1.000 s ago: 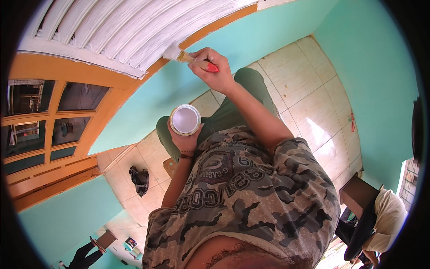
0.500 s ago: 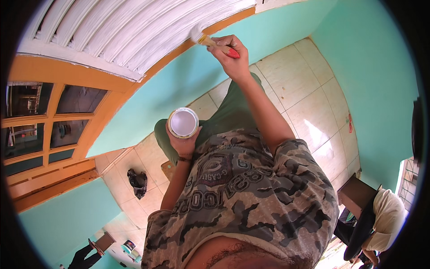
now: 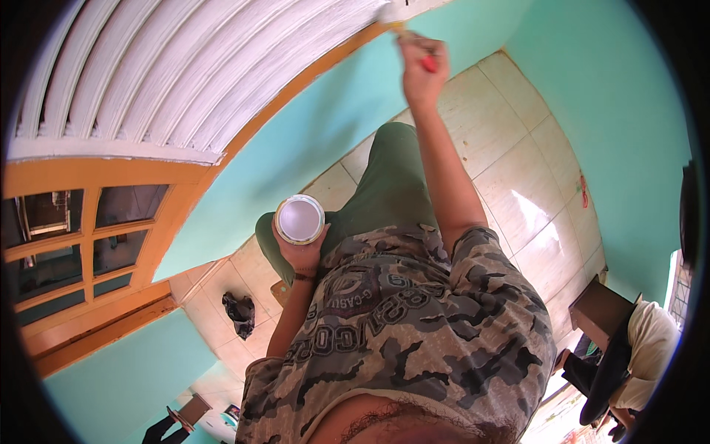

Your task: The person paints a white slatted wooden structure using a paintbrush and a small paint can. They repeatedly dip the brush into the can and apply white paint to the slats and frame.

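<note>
Right hand (image 3: 425,70) up near the top of the view, fingers closed round a paintbrush (image 3: 396,26) handle, red butt end showing by the palm. Bristles at the edge of the white slatted panel (image 3: 170,81), by the upper end of the orange trim (image 3: 274,115); they're blurred, so we can't tell if they touch. Left hand (image 3: 299,256) grips an open paint can (image 3: 299,241), fingers wrapped about its side; we see pale lilac-white paint (image 3: 299,218) inside, can roughly upright in front of the green trousers (image 3: 388,185). We note a dark bracelet (image 3: 304,277) on that wrist. Turquoise wall (image 3: 296,144) below the trim, glass panes (image 3: 120,251) in an orange frame at left. On the tile floor (image 3: 510,140) we have a black plastic bag (image 3: 239,314), left of the camouflage T-shirt (image 3: 414,325). Far right, another person in a cream top (image 3: 652,340), beside a brown box-like piece (image 3: 603,309)
</note>
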`<state>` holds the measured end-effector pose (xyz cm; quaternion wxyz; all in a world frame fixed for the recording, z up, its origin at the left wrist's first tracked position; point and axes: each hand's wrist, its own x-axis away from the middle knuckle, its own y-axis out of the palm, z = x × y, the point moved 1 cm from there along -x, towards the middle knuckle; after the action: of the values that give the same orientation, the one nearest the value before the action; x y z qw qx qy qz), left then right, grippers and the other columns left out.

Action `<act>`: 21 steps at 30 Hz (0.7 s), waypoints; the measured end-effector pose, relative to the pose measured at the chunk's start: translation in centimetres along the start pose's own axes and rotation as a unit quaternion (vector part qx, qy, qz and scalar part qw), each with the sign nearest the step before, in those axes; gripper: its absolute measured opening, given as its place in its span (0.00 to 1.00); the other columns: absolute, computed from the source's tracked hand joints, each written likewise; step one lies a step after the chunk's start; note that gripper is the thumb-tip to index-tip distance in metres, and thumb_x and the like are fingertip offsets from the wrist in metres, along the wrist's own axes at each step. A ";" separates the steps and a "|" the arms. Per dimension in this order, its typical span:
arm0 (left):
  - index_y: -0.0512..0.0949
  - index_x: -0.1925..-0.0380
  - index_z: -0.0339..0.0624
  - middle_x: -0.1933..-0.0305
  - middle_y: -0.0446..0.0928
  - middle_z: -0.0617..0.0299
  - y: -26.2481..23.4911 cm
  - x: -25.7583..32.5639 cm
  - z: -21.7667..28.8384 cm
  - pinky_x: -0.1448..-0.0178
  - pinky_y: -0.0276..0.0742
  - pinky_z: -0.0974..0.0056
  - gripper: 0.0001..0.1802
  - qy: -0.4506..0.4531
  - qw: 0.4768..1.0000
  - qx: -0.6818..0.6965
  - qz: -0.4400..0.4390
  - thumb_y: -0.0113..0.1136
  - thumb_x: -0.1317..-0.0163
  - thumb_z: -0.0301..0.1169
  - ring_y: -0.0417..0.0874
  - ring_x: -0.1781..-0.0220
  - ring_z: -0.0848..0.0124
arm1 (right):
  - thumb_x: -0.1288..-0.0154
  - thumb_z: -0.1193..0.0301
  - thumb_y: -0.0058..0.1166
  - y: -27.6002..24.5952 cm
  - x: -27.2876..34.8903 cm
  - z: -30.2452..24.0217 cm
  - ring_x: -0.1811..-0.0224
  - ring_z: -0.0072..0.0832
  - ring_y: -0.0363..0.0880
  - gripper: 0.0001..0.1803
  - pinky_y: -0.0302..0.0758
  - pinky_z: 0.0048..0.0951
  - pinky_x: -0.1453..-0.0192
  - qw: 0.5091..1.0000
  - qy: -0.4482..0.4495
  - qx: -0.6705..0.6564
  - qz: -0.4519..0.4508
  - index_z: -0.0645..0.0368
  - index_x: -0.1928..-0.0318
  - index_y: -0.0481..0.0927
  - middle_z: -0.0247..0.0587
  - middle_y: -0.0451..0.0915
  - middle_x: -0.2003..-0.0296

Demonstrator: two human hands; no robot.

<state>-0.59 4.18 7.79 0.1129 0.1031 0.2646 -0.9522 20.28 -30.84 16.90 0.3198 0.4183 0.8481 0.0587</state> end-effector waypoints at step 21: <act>0.58 0.30 0.37 0.33 0.71 0.51 -2.0 -1.0 1.5 0.28 0.69 0.55 0.63 0.001 0.999 -0.023 -0.048 0.89 0.65 0.36 0.73 0.31 0.58 | 0.41 0.81 0.68 1.9 2.4 -5.8 0.53 0.29 0.85 0.11 0.81 0.29 0.47 0.965 0.069 -0.062 -0.245 0.63 0.65 0.76 0.49 0.86 0.58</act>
<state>-0.42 5.18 10.22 0.0696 0.0885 0.2907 -0.9502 17.07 -26.81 20.95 0.2909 0.1721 0.9393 0.0598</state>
